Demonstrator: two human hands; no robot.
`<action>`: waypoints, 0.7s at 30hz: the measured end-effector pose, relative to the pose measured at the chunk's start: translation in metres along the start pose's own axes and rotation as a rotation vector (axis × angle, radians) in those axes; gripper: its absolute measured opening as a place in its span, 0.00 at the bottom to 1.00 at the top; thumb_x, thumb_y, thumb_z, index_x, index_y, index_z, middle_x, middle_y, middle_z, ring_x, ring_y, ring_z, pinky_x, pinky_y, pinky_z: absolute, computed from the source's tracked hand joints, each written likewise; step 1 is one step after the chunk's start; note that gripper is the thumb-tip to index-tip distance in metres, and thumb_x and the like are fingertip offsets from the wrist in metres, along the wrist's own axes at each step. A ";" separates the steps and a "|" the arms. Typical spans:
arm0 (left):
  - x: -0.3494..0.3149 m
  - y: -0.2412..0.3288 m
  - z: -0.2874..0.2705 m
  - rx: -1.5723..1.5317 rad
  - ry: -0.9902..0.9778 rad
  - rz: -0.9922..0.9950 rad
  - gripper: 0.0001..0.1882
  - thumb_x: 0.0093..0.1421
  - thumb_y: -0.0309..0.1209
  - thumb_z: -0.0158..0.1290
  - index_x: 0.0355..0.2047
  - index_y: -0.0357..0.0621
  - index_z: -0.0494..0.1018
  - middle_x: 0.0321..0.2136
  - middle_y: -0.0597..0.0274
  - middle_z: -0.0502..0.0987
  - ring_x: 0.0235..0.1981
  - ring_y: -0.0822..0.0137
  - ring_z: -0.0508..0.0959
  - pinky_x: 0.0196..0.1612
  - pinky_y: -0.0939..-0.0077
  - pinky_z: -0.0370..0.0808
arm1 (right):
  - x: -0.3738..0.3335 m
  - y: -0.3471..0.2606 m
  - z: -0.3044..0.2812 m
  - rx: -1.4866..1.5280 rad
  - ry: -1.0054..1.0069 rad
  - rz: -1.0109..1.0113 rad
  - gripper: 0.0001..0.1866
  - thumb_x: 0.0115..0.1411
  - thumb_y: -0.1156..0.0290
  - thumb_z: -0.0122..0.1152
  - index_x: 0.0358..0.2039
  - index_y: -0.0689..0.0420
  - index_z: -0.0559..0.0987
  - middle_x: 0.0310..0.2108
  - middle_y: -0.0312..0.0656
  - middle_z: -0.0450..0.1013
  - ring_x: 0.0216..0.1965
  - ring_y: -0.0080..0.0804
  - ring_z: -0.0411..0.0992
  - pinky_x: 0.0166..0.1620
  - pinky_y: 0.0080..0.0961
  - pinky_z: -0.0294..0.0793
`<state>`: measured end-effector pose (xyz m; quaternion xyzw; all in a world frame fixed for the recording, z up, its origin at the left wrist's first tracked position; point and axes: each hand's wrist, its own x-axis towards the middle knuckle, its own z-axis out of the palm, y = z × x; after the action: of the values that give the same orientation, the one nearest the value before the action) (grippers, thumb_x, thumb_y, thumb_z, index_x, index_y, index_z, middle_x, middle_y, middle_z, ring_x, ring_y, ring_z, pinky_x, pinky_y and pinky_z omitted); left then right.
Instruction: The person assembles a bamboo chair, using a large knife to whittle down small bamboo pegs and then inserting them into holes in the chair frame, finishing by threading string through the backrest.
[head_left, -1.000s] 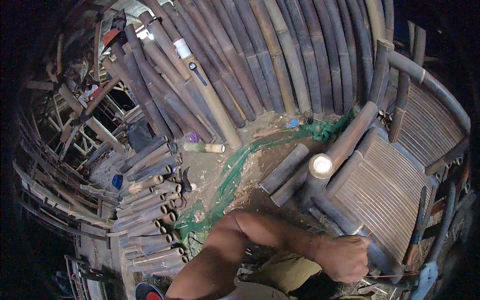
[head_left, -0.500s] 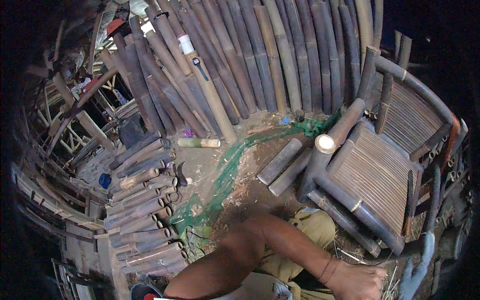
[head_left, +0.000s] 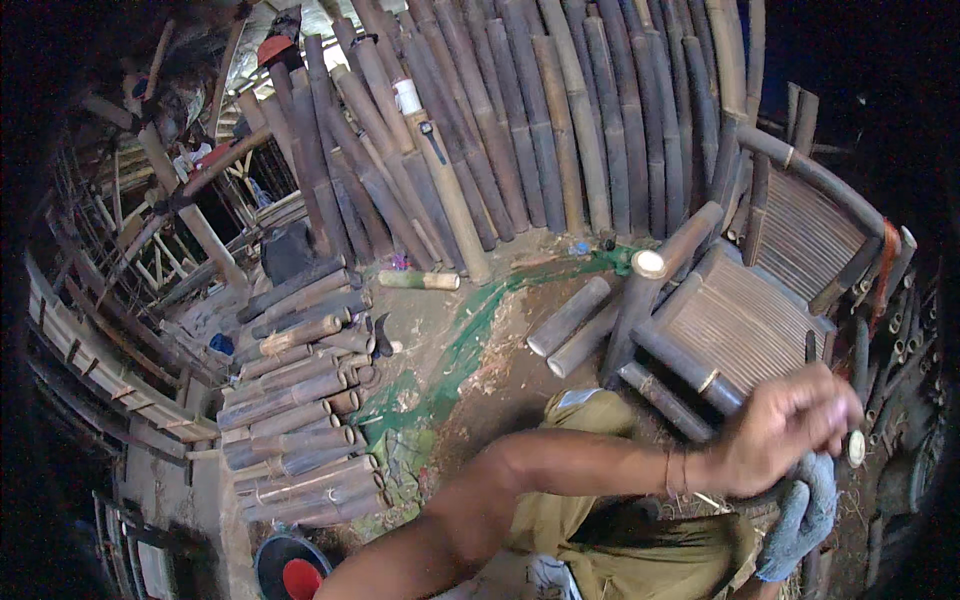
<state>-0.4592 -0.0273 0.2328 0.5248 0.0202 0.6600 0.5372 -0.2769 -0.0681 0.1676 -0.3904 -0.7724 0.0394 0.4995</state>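
Observation:
My left arm reaches across from the lower left. My left hand (head_left: 780,432), bare with a thin cord at the wrist, is raised in front of the bamboo chair seat (head_left: 715,325), its fingers curled together. Anything pinched in them is too small or hidden to make out. Just below it is my right hand (head_left: 800,518) in a grey-blue knitted glove, fingers bent round something I cannot make out. A pale, round bamboo end (head_left: 856,449) shows beside the left fingertips. A dark thin stick (head_left: 811,346) sticks up behind the left hand.
Bamboo poles (head_left: 560,130) lean in a row at the back. Cut bamboo lengths (head_left: 290,415) are stacked at left; two short ones (head_left: 568,316) lie by the chair. Green netting (head_left: 440,365) crosses the ground. A dark bucket (head_left: 268,560) with something red inside stands lower left.
My left hand has risen from the lower right edge to in front of the chair seat. The gloved right hand shows more clearly below it. The view has shifted slightly.

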 end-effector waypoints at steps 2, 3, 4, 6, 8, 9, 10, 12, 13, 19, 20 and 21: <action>0.022 -0.002 -0.032 0.021 -0.018 -0.163 0.18 0.71 0.40 0.46 0.44 0.36 0.74 0.30 0.64 0.75 0.31 0.76 0.77 0.34 0.80 0.77 | 0.001 0.001 0.008 -0.113 0.129 0.086 0.09 0.65 0.75 0.50 0.39 0.64 0.79 0.39 0.46 0.78 0.43 0.38 0.74 0.52 0.34 0.70; 0.031 -0.005 -0.045 0.042 0.020 -0.181 0.18 0.71 0.41 0.46 0.45 0.37 0.74 0.30 0.65 0.75 0.31 0.76 0.77 0.34 0.80 0.79 | 0.003 0.004 0.008 -0.140 0.059 0.131 0.09 0.65 0.75 0.51 0.39 0.64 0.78 0.39 0.45 0.77 0.42 0.38 0.73 0.51 0.33 0.70; 0.038 -0.005 -0.063 0.070 0.043 -0.224 0.19 0.71 0.42 0.46 0.45 0.37 0.74 0.30 0.65 0.75 0.31 0.75 0.78 0.34 0.79 0.80 | 0.006 0.008 0.007 -0.161 -0.011 0.176 0.08 0.64 0.75 0.52 0.39 0.64 0.78 0.38 0.45 0.77 0.41 0.37 0.73 0.50 0.33 0.70; 0.050 -0.002 -0.098 0.132 0.095 -0.292 0.18 0.71 0.41 0.46 0.46 0.37 0.74 0.30 0.64 0.76 0.32 0.74 0.79 0.32 0.79 0.82 | 0.011 0.019 0.012 -0.151 -0.125 0.301 0.08 0.64 0.74 0.54 0.38 0.63 0.78 0.37 0.44 0.76 0.39 0.37 0.73 0.48 0.32 0.70; 0.062 -0.007 -0.139 0.184 0.148 -0.352 0.17 0.70 0.40 0.48 0.45 0.37 0.75 0.30 0.63 0.77 0.30 0.73 0.80 0.31 0.79 0.82 | 0.019 0.033 0.022 -0.089 -0.223 0.461 0.08 0.65 0.72 0.54 0.38 0.63 0.78 0.35 0.44 0.76 0.40 0.37 0.73 0.48 0.32 0.70; 0.067 -0.008 -0.159 0.205 0.174 -0.386 0.17 0.70 0.39 0.48 0.45 0.37 0.75 0.30 0.63 0.77 0.29 0.73 0.80 0.31 0.78 0.82 | 0.029 0.040 0.028 -0.083 -0.278 0.441 0.08 0.65 0.72 0.55 0.38 0.63 0.78 0.34 0.44 0.76 0.39 0.37 0.73 0.47 0.32 0.71; 0.072 -0.007 -0.177 0.230 0.173 -0.384 0.16 0.69 0.38 0.50 0.45 0.36 0.76 0.29 0.65 0.77 0.26 0.74 0.79 0.30 0.79 0.80 | 0.040 0.046 0.036 -0.070 -0.336 0.417 0.09 0.65 0.71 0.55 0.38 0.64 0.79 0.34 0.45 0.76 0.38 0.38 0.74 0.46 0.31 0.71; 0.079 -0.006 -0.208 0.464 -0.031 -0.488 0.17 0.67 0.37 0.53 0.45 0.34 0.76 0.30 0.63 0.77 0.28 0.71 0.80 0.33 0.76 0.80 | 0.066 0.058 0.051 -0.045 -0.448 0.370 0.10 0.65 0.70 0.57 0.39 0.65 0.79 0.33 0.46 0.77 0.36 0.39 0.74 0.44 0.30 0.72; 0.087 -0.009 -0.226 0.576 -0.145 -0.540 0.17 0.65 0.37 0.55 0.45 0.34 0.76 0.31 0.61 0.78 0.30 0.70 0.80 0.35 0.75 0.80 | 0.081 0.068 0.060 -0.086 -0.519 0.360 0.10 0.65 0.71 0.57 0.37 0.66 0.79 0.31 0.45 0.76 0.33 0.37 0.73 0.42 0.30 0.72; 0.102 -0.047 -0.259 0.756 -0.620 -0.278 0.31 0.56 0.39 0.59 0.51 0.28 0.64 0.42 0.40 0.73 0.45 0.47 0.76 0.49 0.57 0.73 | 0.196 0.091 0.111 0.123 -0.699 0.349 0.07 0.64 0.76 0.55 0.34 0.67 0.78 0.30 0.44 0.76 0.31 0.33 0.72 0.39 0.28 0.71; 0.118 -0.046 -0.257 0.631 -0.631 -0.478 0.26 0.58 0.39 0.58 0.47 0.28 0.67 0.37 0.42 0.75 0.40 0.49 0.78 0.44 0.58 0.74 | 0.219 0.092 0.118 0.125 -0.698 0.328 0.07 0.64 0.77 0.55 0.35 0.67 0.79 0.32 0.45 0.77 0.33 0.34 0.74 0.40 0.28 0.71; 0.130 -0.046 -0.261 0.497 -0.638 -0.675 0.22 0.59 0.38 0.56 0.43 0.29 0.69 0.31 0.44 0.77 0.35 0.50 0.79 0.39 0.58 0.75 | 0.235 0.092 0.127 0.129 -0.696 0.308 0.07 0.63 0.78 0.55 0.37 0.68 0.79 0.33 0.46 0.78 0.34 0.35 0.75 0.42 0.28 0.72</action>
<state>-0.5976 0.2270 0.1755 0.7756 0.1796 0.2330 0.5585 -0.3729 0.1885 0.2375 -0.4328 -0.8241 0.2927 0.2190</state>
